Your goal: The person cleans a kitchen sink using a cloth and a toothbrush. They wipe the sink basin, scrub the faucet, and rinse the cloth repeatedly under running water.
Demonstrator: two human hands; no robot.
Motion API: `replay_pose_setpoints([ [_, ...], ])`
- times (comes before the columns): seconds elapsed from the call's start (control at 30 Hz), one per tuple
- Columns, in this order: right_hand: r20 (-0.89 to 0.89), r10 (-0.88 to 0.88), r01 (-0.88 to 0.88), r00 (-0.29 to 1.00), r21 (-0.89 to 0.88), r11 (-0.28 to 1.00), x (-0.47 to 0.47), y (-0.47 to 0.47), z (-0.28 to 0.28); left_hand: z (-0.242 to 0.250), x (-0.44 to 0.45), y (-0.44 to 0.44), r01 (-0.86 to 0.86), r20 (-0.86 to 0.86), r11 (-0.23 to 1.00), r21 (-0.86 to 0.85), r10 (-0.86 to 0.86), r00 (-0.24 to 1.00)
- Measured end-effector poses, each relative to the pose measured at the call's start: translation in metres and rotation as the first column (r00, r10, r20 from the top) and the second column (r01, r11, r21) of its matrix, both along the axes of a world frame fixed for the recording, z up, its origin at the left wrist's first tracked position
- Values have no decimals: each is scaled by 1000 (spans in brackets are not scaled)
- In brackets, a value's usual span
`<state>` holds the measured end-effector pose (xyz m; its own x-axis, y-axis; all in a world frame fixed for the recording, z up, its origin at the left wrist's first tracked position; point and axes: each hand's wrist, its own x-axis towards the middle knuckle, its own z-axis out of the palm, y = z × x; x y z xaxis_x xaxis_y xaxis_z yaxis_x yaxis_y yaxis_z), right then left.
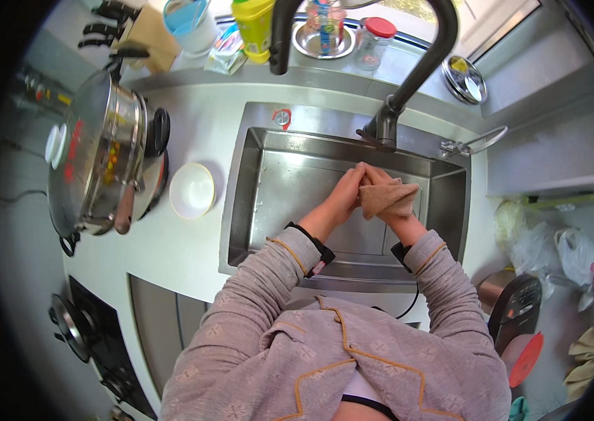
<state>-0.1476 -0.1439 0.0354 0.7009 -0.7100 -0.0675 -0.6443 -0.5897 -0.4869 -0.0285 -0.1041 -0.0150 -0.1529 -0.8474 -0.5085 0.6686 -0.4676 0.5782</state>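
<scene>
Over the stainless steel sink (297, 210), both hands are brought together with their fingertips meeting. A folded brown cloth (389, 199) is gripped between the palms and lies across the back of my right hand (378, 176), spreading towards its wrist. My left hand (345, 190) presses against the cloth's left edge, its palm turned inward. The inner fingers and the part of the cloth between the hands are hidden. Above and behind the hands stands a dark faucet (389, 123), whose spout arches up towards the window.
A white bowl (192, 190) sits on the counter (197, 247) left of the sink. Farther left stands a large lidded steamer pot (102, 158). A knife block (152, 39), a red-lidded jar (376, 44) and small plates (464, 79) line the back. Plastic bags (578, 258) hang at right.
</scene>
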Motion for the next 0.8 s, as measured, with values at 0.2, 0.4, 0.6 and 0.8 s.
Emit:
replay_pose_setpoints([
  [0.2,379,76,32,922,-270,962,8,14,-2,7,12,-20,-306,156,929,-208,340,927],
  [0.4,336,-191,89,922,298,950,4,33,-16,-1,54,-70,-611,29,742,-275,642,766],
  [0.6,243,-92,-4,966,370,929,-6,35,-36,-35,53,-120,338,885,820,-462,400,240],
  [0.8,164,-81,12,983,385,923,-15,29,-38,-61,48,-133,497,785,687,-530,619,-18],
])
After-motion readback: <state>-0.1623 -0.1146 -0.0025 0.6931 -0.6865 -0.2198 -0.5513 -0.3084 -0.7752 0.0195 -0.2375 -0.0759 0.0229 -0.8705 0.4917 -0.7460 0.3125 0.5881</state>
